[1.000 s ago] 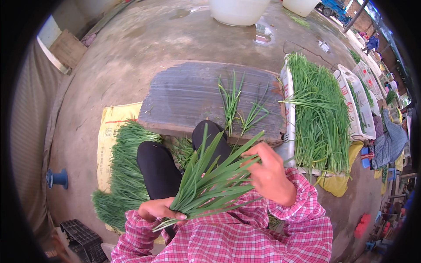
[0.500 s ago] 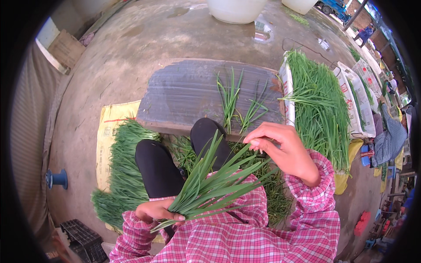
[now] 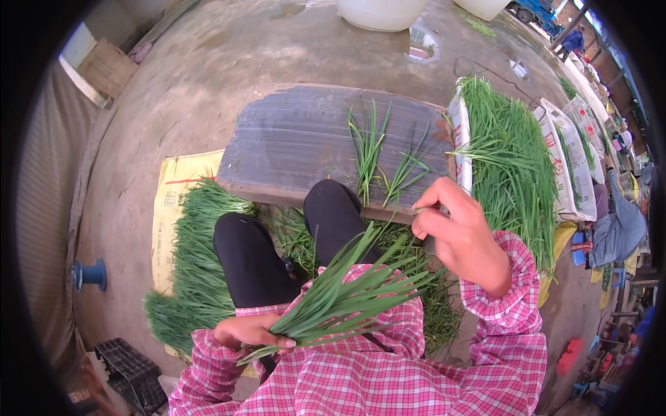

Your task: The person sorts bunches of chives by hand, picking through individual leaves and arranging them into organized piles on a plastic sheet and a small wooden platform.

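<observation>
My left hand [image 3: 253,331] is closed round the lower ends of a bunch of garlic chives [image 3: 347,298], whose long flat green leaves fan out over my lap to the right. Up by the leaf tips, but apart from them, is my right hand [image 3: 458,239], its thumb and forefinger pinched together. Whatever lies between those fingertips is too small to make out. Beyond my knees stands a low dark board [image 3: 291,139]. Two small clumps of loose chives [image 3: 368,149] lie on its right half.
A white basket [image 3: 460,139] heaped with chives stands against the board's right end, with more baskets [image 3: 576,166] behind. To my left, piled chives [image 3: 201,256] cover a yellow sack [image 3: 166,243]. Scraps [image 3: 440,319] litter the ground below me. A black crate [image 3: 128,374] sits lower left.
My right hand has drawn away from the leaf tips, slightly to the right and lower, fingers still pinched. My left hand keeps the bunch in nearly the same place. The view has shifted slightly.
</observation>
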`<state>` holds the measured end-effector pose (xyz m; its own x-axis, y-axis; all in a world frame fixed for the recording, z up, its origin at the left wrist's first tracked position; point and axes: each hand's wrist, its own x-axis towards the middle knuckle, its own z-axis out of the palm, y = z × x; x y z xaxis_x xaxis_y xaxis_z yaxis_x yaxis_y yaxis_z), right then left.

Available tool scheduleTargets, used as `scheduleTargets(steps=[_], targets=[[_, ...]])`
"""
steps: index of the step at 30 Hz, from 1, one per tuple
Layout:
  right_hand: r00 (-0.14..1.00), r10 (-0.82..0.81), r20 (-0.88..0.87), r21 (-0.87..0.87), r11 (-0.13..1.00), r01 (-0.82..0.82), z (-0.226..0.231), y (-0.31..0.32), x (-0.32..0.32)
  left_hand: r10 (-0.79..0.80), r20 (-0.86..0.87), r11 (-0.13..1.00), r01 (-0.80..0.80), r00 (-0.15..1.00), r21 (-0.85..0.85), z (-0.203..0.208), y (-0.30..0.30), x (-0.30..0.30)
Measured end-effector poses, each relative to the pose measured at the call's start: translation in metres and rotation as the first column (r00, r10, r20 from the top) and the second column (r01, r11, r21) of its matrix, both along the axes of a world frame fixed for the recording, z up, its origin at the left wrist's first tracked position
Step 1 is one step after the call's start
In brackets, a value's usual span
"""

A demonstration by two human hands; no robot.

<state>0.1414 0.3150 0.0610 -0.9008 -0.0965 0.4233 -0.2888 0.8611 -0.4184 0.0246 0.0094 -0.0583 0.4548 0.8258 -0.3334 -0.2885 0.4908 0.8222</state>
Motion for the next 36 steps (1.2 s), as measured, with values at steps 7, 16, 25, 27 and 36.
scheduleTargets(steps=[7,16,25,27,36], targets=[[0.990,0.130,-0.061,-0.026,0.991,-0.132,0.025,-0.025,-0.012,0.054,-0.077,0.998,-0.056,0.996,-0.014,-0.001,-0.003,0.003],[0.929,0.322,0.183,0.146,0.925,-0.350,0.020,-0.042,-0.023,0.004,-0.061,1.000,-0.006,0.998,-0.031,0.001,0.001,0.001],[0.934,0.356,0.033,0.258,0.900,-0.352,0.008,-0.047,-0.030,0.028,-0.078,0.997,-0.033,0.997,-0.063,0.005,0.000,0.003],[0.935,0.354,0.023,0.260,0.901,-0.348,0.007,-0.048,-0.032,0.028,-0.079,0.995,-0.035,0.997,-0.096,0.006,0.003,0.003],[0.947,0.022,-0.321,-0.393,0.907,-0.154,0.027,-0.008,0.004,0.170,0.013,0.984,-0.170,0.985,-0.047,0.009,-0.015,-0.004]])
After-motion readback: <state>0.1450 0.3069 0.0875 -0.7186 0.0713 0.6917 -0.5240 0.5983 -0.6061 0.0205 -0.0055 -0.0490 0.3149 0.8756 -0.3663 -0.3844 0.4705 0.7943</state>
